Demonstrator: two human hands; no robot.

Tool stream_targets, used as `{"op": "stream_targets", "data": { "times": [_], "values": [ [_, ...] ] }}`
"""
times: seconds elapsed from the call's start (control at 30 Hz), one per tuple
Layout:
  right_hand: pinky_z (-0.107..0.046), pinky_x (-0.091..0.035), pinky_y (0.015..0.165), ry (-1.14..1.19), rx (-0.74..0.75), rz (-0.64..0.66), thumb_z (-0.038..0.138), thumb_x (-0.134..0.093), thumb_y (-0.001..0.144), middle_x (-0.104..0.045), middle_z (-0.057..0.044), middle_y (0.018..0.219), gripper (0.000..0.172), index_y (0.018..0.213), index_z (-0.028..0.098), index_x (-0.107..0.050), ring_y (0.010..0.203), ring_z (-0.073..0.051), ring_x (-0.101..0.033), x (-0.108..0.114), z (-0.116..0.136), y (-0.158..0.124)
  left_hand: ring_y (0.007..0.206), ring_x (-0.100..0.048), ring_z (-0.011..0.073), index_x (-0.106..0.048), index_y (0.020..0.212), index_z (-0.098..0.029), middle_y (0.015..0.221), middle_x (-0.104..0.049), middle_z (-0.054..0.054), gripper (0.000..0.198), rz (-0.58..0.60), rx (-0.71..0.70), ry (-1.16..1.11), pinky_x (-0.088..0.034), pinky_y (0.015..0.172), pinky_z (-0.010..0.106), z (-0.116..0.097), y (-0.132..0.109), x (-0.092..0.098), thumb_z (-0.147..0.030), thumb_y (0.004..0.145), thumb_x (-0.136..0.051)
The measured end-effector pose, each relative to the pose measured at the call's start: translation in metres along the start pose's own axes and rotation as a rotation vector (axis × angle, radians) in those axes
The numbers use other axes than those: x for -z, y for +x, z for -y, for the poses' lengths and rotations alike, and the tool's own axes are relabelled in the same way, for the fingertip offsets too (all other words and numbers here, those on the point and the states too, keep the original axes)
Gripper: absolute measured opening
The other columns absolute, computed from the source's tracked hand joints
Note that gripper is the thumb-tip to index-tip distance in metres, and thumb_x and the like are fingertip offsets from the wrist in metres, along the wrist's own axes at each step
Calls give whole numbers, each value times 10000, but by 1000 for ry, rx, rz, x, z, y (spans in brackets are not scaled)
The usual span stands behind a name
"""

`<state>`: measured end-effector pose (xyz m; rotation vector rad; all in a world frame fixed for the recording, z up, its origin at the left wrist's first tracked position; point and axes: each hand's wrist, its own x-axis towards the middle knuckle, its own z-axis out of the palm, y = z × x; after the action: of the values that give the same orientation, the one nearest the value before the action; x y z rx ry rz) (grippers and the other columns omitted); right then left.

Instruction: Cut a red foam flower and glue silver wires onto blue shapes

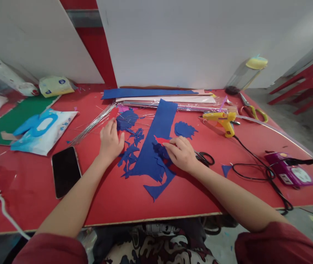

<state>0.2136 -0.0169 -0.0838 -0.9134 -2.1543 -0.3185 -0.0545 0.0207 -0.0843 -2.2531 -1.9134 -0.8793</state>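
My right hand [181, 153] is closed in a pinch on a small red cut piece [161, 140], over the middle of the work. Beneath it lie dark blue scraps and a long blue foam-like strip [160, 124] with a ragged near end. My left hand [110, 142] rests to the left, its thumb apart and its fingers stretched out. Its fingertips touch another red piece [114, 113]. Beside that hand are blue jagged-edged cutouts [127, 119] and loose blue scraps [130, 156]. Black-handled scissors [206, 158] lie partly hidden behind my right hand.
A yellow glue gun [222, 121] lies right, its cord near a purple box [290, 170]. Yellow-handled scissors [255, 112] and a clear bottle [244, 77] are behind. Leftward are a phone [66, 171], a wipes pack [44, 128] and thin wires [94, 123].
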Motion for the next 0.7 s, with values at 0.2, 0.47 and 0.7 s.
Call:
{"op": "stream_targets", "data": {
  "times": [0.2, 0.47, 0.7],
  "values": [
    [-428, -427, 857, 101, 49, 34, 206, -553, 830, -603, -86, 1104, 139, 812, 235, -688, 1103, -248, -465, 3, 9, 2, 1125, -516, 252, -553, 1117, -133, 1171, -592, 149, 331, 163, -522, -178, -334, 986, 449, -44, -19, 19, -203, 822, -420],
    [-329, -453, 819, 162, 238, 30, 98, -431, 875, -696, -52, 879, 242, 898, 187, -655, 816, -136, -603, 4, -2, 1, 1194, -457, 227, -530, 1079, -170, 1224, -533, 149, 288, 197, -594, -417, -390, 978, 430, -67, -42, 13, -128, 821, -410],
    [-295, -408, 660, 40, -13, -23, 113, -372, 887, -640, -52, 691, 304, 921, 187, -665, 672, -146, -561, 1, -17, -3, 1228, -427, 222, -542, 983, -173, 1277, -442, 146, 210, 384, -48, -588, -432, 962, 422, -65, -26, 1, -193, 808, -428]
  ]
}}
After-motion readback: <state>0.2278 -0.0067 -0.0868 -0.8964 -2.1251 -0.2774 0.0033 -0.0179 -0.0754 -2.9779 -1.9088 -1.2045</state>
